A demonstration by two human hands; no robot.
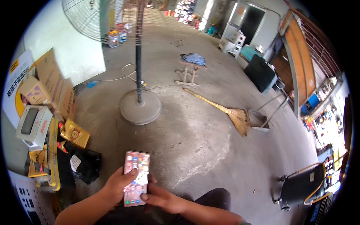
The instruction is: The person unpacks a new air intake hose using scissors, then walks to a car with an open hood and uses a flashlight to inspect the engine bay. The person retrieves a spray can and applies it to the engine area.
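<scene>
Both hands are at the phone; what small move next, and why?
Probably tap the phone with the right hand: its thumb lies over the lower right edge, icons are showing, and the left hand holds the other side.

The left hand [116, 184] holds a phone [138, 184], thumb over its lit screen; the right hand [164, 198] is at its lower right edge. Beyond, a fan [138, 71] stands on a round base [131, 110]. Rightward, a broom [229, 111] lies beside a dustpan [258, 119]. Farther back, blue cloth [194, 58] rests on a stool [193, 65].
</scene>
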